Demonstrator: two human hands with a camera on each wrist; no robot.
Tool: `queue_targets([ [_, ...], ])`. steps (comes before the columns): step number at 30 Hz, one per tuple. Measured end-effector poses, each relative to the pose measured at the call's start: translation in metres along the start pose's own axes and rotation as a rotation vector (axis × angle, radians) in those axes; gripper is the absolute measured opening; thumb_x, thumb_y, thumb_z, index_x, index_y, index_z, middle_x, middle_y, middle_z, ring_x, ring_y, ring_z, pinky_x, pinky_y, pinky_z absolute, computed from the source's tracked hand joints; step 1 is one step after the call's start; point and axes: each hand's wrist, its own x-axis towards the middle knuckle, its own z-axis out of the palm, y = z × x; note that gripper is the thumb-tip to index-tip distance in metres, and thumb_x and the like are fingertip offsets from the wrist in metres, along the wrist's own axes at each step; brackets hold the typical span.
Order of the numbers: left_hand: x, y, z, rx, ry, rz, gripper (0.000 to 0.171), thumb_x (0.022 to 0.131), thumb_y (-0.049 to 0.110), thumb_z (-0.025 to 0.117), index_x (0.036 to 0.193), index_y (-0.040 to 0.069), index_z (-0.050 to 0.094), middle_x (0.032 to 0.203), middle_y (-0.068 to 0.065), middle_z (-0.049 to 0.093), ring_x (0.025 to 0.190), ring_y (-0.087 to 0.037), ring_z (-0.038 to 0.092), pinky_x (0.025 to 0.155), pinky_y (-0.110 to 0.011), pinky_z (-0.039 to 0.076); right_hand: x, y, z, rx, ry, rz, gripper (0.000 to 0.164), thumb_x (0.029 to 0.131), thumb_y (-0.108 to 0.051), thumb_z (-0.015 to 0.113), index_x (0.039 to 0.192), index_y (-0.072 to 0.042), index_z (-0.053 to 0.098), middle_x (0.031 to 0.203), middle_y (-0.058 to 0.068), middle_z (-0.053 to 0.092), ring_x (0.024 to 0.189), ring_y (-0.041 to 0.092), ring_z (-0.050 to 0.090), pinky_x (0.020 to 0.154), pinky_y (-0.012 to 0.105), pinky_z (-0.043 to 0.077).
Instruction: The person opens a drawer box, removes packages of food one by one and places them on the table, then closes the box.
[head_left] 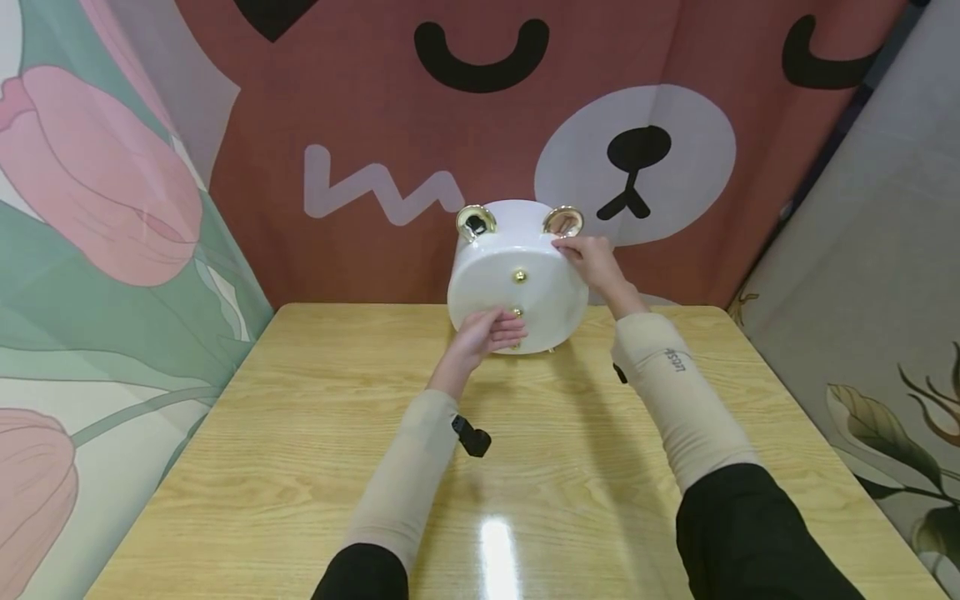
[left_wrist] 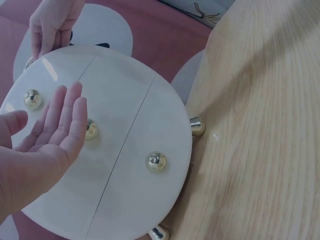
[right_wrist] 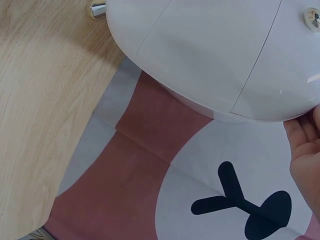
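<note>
A white round jewelry box [head_left: 480, 287] with gold ring-like ears and small gold feet stands at the table's far edge. Seams divide its front into drawer panels, each with a round gold knob [left_wrist: 156, 161]. My left hand [head_left: 491, 335] is in front of the lower part, fingers straight and palm turned partly up; its fingertips overlap the middle knob [left_wrist: 91, 130], and contact is not clear. Up at the right ear [head_left: 563, 222], my right hand [head_left: 594, 262] touches the box's upper right edge with its fingertips, also visible in the right wrist view [right_wrist: 306, 145].
The wooden table [head_left: 337, 433] extends toward me from the box. A reddish cloth [head_left: 360, 258] with a cartoon bear print hangs right behind it. Printed floral cloths hang at the left [head_left: 135, 250] and right [head_left: 847, 275].
</note>
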Motion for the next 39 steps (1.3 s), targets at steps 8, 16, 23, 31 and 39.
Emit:
queue_targets([
  [8, 0.01, 0.002, 0.01, 0.004, 0.025, -0.029, 0.039, 0.098, 0.02, 0.036, 0.115, -0.013, 0.05, 0.101, -0.026, 0.06, 0.093, -0.033, 0.06, 0.083, -0.04, 0.045, -0.002, -0.001, -0.002, 0.007, -0.003, 0.024, 0.023, 0.089, -0.002, 0.051, 0.109, 0.003, 0.061, 0.11, 0.021, 0.058, 0.1, 0.034, 0.055, 0.085, 0.043, 0.043],
  [16, 0.019, 0.006, 0.017, -0.029, 0.009, -0.044, 0.047, 0.099, 0.028, 0.031, 0.119, -0.011, 0.046, 0.113, -0.029, 0.052, 0.102, -0.037, 0.054, 0.082, -0.037, 0.046, -0.003, 0.002, -0.001, -0.001, 0.032, -0.022, 0.021, 0.088, -0.001, 0.052, 0.106, 0.005, 0.062, 0.106, 0.022, 0.059, 0.096, 0.034, 0.057, 0.082, 0.043, 0.045],
  [23, 0.025, 0.013, 0.02, -0.11, 0.001, -0.042, 0.054, 0.098, 0.033, 0.028, 0.123, -0.013, 0.04, 0.119, -0.032, 0.046, 0.109, -0.04, 0.048, 0.087, -0.04, 0.042, -0.003, 0.003, 0.0, -0.006, 0.029, -0.037, 0.022, 0.089, -0.001, 0.052, 0.107, 0.005, 0.062, 0.105, 0.023, 0.059, 0.094, 0.035, 0.057, 0.08, 0.043, 0.046],
  [31, 0.03, 0.021, 0.022, -0.175, -0.015, -0.058, 0.056, 0.098, 0.036, 0.028, 0.124, -0.012, 0.04, 0.122, -0.031, 0.044, 0.112, -0.04, 0.045, 0.09, -0.041, 0.04, -0.001, 0.002, 0.0, -0.01, 0.032, -0.036, 0.021, 0.089, -0.001, 0.052, 0.106, 0.004, 0.062, 0.105, 0.022, 0.059, 0.095, 0.035, 0.057, 0.08, 0.043, 0.046],
  [39, 0.036, 0.025, 0.023, -0.248, -0.018, -0.088, 0.055, 0.098, 0.036, 0.03, 0.126, -0.011, 0.038, 0.127, -0.029, 0.041, 0.115, -0.038, 0.042, 0.093, -0.041, 0.037, 0.0, 0.0, 0.003, -0.025, 0.009, 0.026, 0.023, 0.09, -0.005, 0.051, 0.11, 0.002, 0.061, 0.105, 0.021, 0.06, 0.093, 0.034, 0.057, 0.082, 0.043, 0.045],
])
